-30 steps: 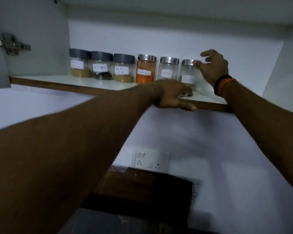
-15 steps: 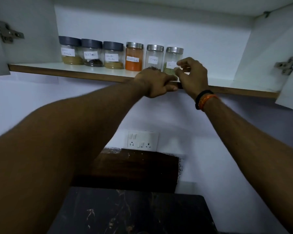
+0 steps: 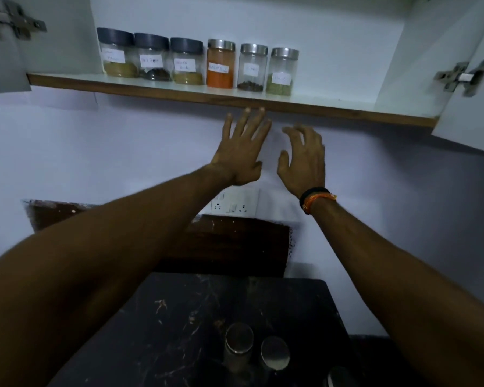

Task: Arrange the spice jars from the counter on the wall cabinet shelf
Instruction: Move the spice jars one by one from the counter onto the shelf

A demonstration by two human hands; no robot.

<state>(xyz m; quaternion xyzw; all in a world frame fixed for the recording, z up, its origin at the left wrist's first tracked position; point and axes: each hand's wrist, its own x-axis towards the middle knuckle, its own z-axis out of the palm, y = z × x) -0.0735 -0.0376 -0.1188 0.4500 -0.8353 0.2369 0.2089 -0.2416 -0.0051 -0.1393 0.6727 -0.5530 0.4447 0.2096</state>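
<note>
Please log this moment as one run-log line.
shelf: six spice jars in row | left hand: open, empty | right hand: open, empty | counter: three jars left

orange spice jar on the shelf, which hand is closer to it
Left. The left hand is spread just below the shelf edge, almost under the orange spice jar. The right hand is lower and farther to the right.

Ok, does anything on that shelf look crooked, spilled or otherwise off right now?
Nothing stands out. Six labelled spice jars stand upright in a tidy row on the white wood-edged shelf, three grey-lidded, three steel-lidded, the orange-filled glass jar fourth from the left. No spills. Steel-lidded jars still wait on the dark counter.
</note>
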